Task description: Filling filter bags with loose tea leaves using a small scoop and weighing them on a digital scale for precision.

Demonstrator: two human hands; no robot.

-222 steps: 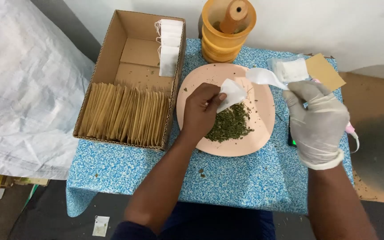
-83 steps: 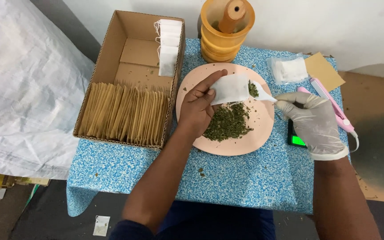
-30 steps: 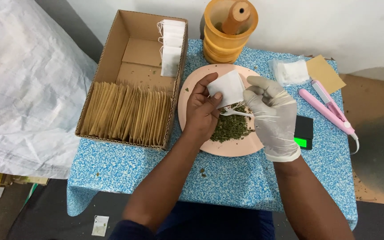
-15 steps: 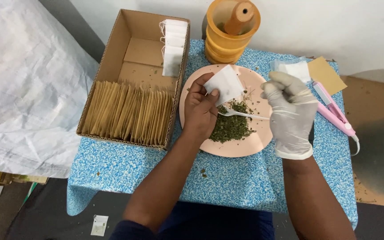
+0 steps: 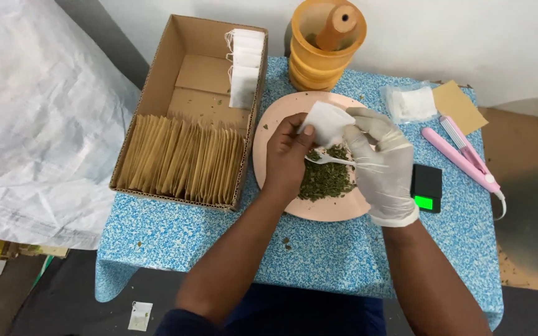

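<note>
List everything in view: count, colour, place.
table: one, blue speckled, centre
plate: one, pink, mid-table
dried leaves: one pile, green, on plate
cardboard box: one, brown, left
paper envelopes: one row, tan, in box
sachet: one, white, over plate
spoon: one, white, over leaves
mortar: one, orange, back
sealer: one, pink, right
scale: one, black, right of plate
left hand: bare, holds sachet
right hand: gloved, holds spoon

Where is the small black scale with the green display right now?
In the head view, the black scale sits on the blue table right of the pink plate, beside the gloved right hand.
</note>
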